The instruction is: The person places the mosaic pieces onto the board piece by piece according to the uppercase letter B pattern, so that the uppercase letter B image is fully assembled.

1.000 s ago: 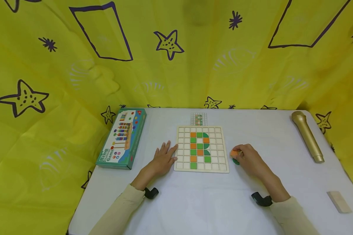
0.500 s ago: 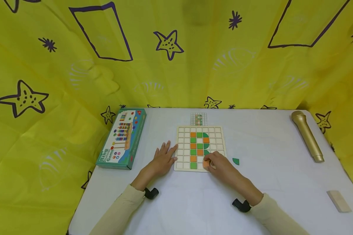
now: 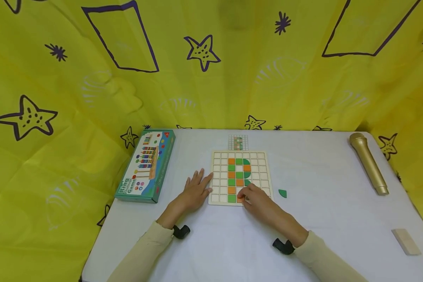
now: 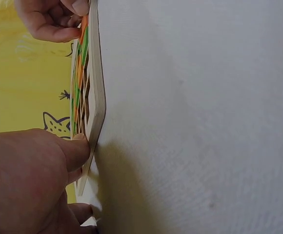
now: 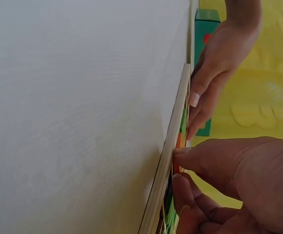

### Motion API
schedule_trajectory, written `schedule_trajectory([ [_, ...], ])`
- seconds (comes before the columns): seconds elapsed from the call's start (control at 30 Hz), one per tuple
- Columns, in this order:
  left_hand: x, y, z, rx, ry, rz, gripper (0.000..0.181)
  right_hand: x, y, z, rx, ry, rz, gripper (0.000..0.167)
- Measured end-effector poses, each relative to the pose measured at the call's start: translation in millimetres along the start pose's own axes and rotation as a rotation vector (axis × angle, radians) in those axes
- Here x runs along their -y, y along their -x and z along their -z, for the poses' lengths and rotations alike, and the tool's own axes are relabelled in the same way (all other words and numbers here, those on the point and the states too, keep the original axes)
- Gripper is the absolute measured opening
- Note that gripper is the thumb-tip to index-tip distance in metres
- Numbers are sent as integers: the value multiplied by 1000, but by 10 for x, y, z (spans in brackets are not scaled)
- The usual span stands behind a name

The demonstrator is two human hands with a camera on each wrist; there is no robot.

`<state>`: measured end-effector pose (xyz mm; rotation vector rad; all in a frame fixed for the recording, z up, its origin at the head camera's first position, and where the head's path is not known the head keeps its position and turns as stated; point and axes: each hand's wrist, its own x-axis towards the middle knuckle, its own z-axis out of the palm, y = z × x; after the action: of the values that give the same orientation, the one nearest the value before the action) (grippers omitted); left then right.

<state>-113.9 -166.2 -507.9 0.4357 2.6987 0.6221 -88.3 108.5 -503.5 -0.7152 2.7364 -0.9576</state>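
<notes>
A wooden grid board [image 3: 216, 203] lies mid-table, with green and orange tiles set in several of its cells, some square and some rounded. My right hand [image 3: 259, 201] pinches an orange tile [image 5: 177, 163] at the board's bottom row, beside a green square tile [image 3: 232, 198]. Part of that orange tile is covered by the fingers. Spread fingers of my left hand [image 3: 194, 192] rest at the board's left edge, and the thumb touches its rim in the left wrist view. To the right of the board lies a green quarter-round tile [image 3: 282, 193].
Behind the board is a small pattern card [image 3: 238, 142]. A green ring game box [image 3: 144, 168] lies at the left. At the right are a gold microphone [image 3: 368, 163] and a pale wooden block [image 3: 406, 242]. A yellow curtain [image 3: 232, 90] hangs behind the table.
My right hand has carried the orange tile left from beside the board to its bottom row, leaving the green quarter-round tile on the table. My left hand has stayed put.
</notes>
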Motion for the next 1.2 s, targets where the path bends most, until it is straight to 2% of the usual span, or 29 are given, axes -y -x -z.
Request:
schedule_trajectory([
  [0.13,-12,17,9,-13,16,-4,59,-5,6,20,19,-15,6,16],
  [0.23,-15,23,11,-17,26,-4,58,-23,11,28,3,1,35,17],
  [0.37,-7,8,0,-10,6,-1,59,-43,36,25,-16,3,29,18],
  [0.53,-5,-13,-6,-6,-8,-2,60,-126,123,99,-4,-16,-40,16],
  [0.73,-15,-3,2,-8,-11,6,60,-357,241,398,-26,12,-153,14],
  [0.97,-6,7,0,-10,3,8,60,-619,439,687,-9,75,-250,32],
  [1.07,0,-7,-11,-15,2,5,60,-687,494,720,4,75,-270,33],
  [1.2,7,-18,-24,-13,-5,5,60,-747,521,712,3,40,-249,22],
])
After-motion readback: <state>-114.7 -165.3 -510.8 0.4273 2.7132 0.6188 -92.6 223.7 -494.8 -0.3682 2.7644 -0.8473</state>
